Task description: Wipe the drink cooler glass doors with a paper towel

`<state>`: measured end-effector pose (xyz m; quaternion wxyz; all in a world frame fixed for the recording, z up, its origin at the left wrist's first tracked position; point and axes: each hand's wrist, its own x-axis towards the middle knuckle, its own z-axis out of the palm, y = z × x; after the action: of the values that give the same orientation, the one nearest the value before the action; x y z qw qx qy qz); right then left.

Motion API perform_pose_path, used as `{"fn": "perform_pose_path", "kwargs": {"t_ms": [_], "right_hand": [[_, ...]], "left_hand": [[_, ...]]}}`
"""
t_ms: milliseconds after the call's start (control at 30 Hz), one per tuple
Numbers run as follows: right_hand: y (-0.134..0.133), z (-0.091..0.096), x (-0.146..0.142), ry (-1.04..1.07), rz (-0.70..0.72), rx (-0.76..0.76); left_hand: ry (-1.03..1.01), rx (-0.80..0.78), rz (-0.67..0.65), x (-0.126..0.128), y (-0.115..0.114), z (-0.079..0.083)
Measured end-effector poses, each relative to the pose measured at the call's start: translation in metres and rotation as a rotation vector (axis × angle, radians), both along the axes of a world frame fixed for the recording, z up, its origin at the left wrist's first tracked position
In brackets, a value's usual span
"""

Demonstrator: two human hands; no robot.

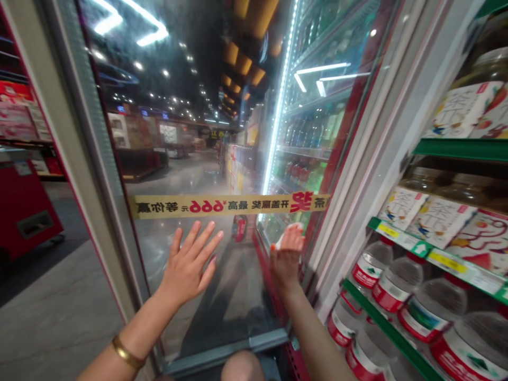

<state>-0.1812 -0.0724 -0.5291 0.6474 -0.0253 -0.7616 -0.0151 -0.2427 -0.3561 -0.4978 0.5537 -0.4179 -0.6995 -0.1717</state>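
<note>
My left hand point(195, 262) lies against the inside of a glass door point(206, 174), its fingers spread and nothing in it. A gold bangle point(127, 353) circles that wrist. Farther right, my right hand point(288, 259) presses a white cloth point(289, 232) to the glass near the door's right edge; only a little of the cloth shows past the fingers, so it could also be a tissue. Just above both hands, a yellow sticker strip point(234, 205) with mirrored red and black characters crosses the glass.
Shelves on the right hold large water bottles point(424, 312) with red labels and boxed jars point(440, 217). The metal door frame point(81, 132) slants along the left. A red cabinet point(26, 203) stands beyond it. My knee point(243, 366) is at the bottom.
</note>
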Motion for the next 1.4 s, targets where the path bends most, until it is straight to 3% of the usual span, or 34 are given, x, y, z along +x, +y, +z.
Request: {"fn": "perform_pose_path", "kwargs": {"t_ms": [100,167,233,300,367,400,467,533,600,667,733,800,900,933,1000,1067,1133,1200,1267,1333,1400], "right_hand": [[0.003,0.069,-0.016,0.085,-0.056,-0.244],[-0.024,0.095,-0.031,0.050,-0.018,-0.210],[-0.063,0.090,-0.037,-0.030,0.066,-0.004],[-0.092,0.060,-0.031,-0.098,0.180,0.296],[-0.098,0.030,-0.018,-0.132,0.274,0.521],[-0.092,0.022,-0.013,-0.137,0.294,0.564],[-0.072,0.029,-0.009,-0.112,0.274,0.513],[-0.058,0.063,-0.018,-0.066,0.197,0.335],[-0.063,0.104,-0.033,-0.058,0.116,0.148],[-0.085,0.129,-0.047,-0.130,0.115,0.145],[-0.110,0.125,-0.053,-0.239,0.211,0.330],[-0.122,0.099,-0.050,-0.335,0.366,0.601],[-0.109,0.072,-0.037,-0.391,0.525,0.890],[-0.103,0.076,-0.034,-0.383,0.525,0.888],[-0.099,0.103,-0.035,-0.327,0.445,0.714],[-0.112,0.139,-0.042,-0.254,0.331,0.449],[-0.138,0.161,-0.052,-0.213,0.280,0.329],[-0.161,0.154,-0.058,-0.227,0.325,0.414],[-0.169,0.119,-0.057,-0.286,0.409,0.604],[-0.151,0.076,-0.048,-0.327,0.451,0.759],[-0.113,0.049,-0.037,-0.308,0.409,0.763]], "left_hand": [[-0.009,0.113,0.047,-0.001,-0.029,0.000],[0.008,0.205,0.155,-0.005,-0.041,0.000],[0.017,0.222,0.229,-0.010,-0.045,-0.003],[0.044,0.220,0.261,-0.015,-0.043,-0.006],[0.068,0.229,0.269,-0.019,-0.040,-0.009],[0.069,0.234,0.267,-0.021,-0.038,-0.010],[0.051,0.238,0.261,-0.024,-0.037,-0.011],[0.043,0.238,0.259,-0.026,-0.036,-0.010],[0.065,0.242,0.254,-0.027,-0.036,-0.010],[0.062,0.257,0.247,-0.026,-0.036,-0.015],[0.022,0.288,0.243,-0.024,-0.036,-0.026],[-0.018,0.319,0.245,-0.020,-0.036,-0.044],[-0.037,0.319,0.238,-0.017,-0.036,-0.073],[-0.040,0.317,0.235,-0.018,-0.036,-0.081],[-0.042,0.330,0.234,-0.020,-0.036,-0.090],[-0.039,0.351,0.242,-0.023,-0.036,-0.094],[-0.032,0.355,0.243,-0.027,-0.036,-0.094],[-0.027,0.346,0.238,-0.029,-0.036,-0.094],[-0.028,0.339,0.231,-0.030,-0.037,-0.094],[-0.039,0.331,0.228,-0.029,-0.038,-0.095],[-0.051,0.314,0.227,-0.027,-0.039,-0.095]]}}
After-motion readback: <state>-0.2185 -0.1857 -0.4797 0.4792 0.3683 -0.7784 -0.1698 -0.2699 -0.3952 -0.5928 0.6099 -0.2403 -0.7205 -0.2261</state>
